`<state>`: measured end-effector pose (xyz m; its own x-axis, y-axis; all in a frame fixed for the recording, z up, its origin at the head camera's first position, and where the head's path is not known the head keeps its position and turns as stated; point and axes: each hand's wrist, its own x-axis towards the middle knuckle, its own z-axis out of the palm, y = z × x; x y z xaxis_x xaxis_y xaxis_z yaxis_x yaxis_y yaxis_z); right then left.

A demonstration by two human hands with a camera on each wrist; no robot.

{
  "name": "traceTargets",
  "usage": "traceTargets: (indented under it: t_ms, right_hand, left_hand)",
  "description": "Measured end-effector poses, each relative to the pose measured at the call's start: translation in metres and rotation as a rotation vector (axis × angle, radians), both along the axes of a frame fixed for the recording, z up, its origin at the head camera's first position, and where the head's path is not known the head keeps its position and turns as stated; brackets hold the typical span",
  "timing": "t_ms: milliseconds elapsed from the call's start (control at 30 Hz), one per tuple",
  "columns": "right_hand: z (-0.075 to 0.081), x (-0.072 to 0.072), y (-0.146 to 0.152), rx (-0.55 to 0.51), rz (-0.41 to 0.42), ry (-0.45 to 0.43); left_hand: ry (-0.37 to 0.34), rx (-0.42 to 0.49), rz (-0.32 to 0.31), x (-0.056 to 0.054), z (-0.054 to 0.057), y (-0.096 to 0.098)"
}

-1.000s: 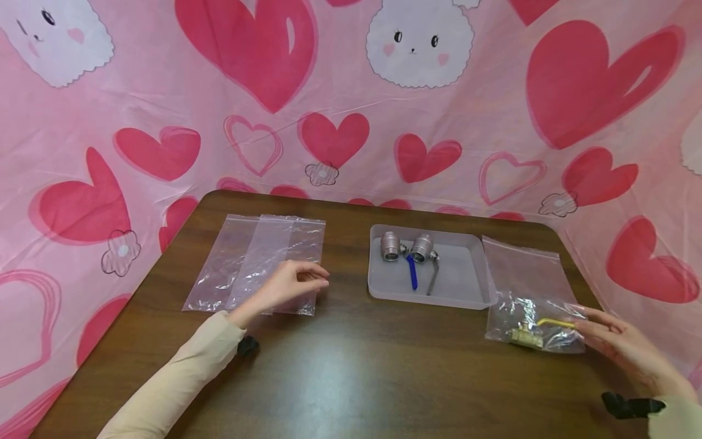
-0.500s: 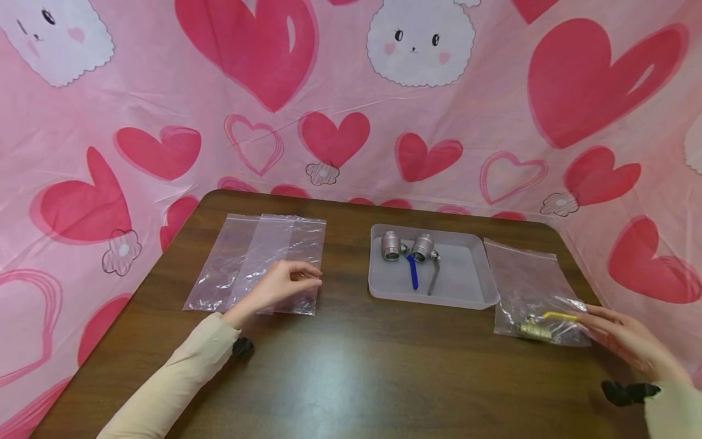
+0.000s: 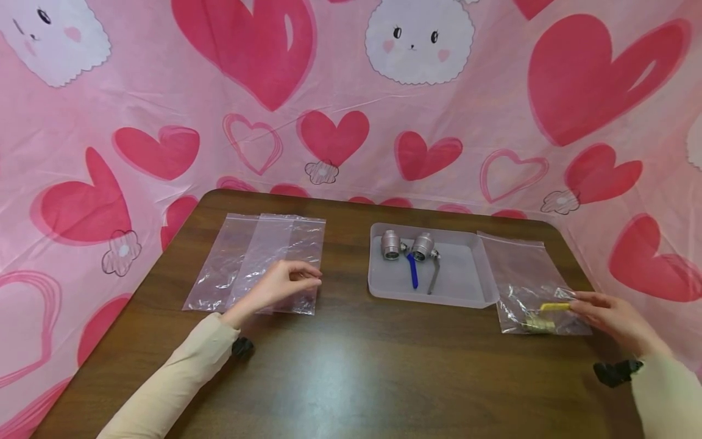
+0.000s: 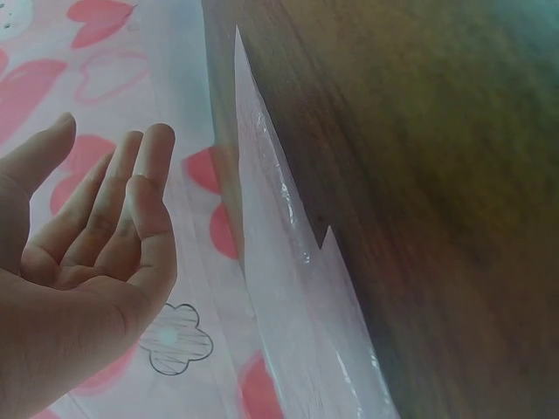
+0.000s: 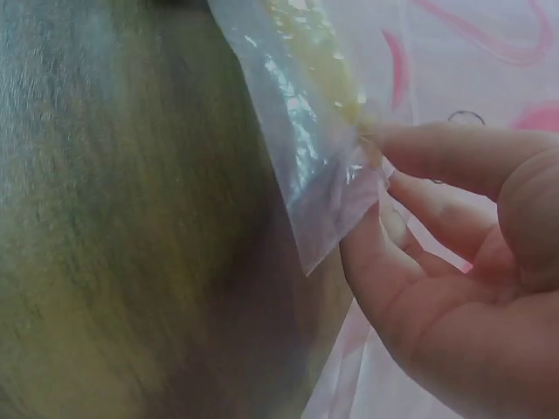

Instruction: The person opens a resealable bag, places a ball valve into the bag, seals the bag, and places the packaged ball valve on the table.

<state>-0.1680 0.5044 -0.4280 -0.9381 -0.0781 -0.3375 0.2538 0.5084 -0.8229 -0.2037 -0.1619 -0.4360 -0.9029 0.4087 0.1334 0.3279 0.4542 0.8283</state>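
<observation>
Plainly, the right hand has its fingertips brought together, pinching the right side of a clear bag close to its near corner. A yellow handle inside ends right at those fingertips; whether they also nip the handle through the film, I cannot tell.

From the fingers, the handle points leftward, its long axis running roughly crosswise to the person. Just beyond and a little nearer the person sits the brass valve it belongs to, low in the bag. So the weight lies to the left of the grip, and the bag's own long side runs away from the hand, slanting leftward to its far edge. That, I judge, is the relation that matters: the bag is held at one side, near its heavy end.

Next, left of the bag and right beside it, the tray bears two metal valves, one with a blue handle, one with a grey.

Farther out, the left hand hangs with fingers loosely bent, gripping nothing, above flat bags on the table. The right hand is far nearer the brass valve.
</observation>
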Motion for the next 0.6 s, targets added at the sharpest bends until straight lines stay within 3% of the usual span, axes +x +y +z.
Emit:
traceTargets:
  t_ms: [133, 267, 400, 600]
  right_hand:
    - [0.008, -0.005, -0.004, 0.262, 0.018, -0.033]
    - [0.012, -0.007, -0.006, 0.375, 0.029, -0.015]
    - [0.012, -0.003, -0.008, 0.412, 0.009, 0.037]
    - [0.01, 0.007, -0.014, 0.331, -0.04, 0.129]
  left_hand:
    - [0.006, -0.001, -0.002, -0.001, -0.001, 0.0]
    - [-0.002, 0.001, -0.008, -0.002, 0.001, -0.001]
    - [-0.015, -0.003, -0.005, -0.004, 0.003, -0.002]
    - [0.002, -0.008, 0.018, -0.011, 0.004, -0.006]
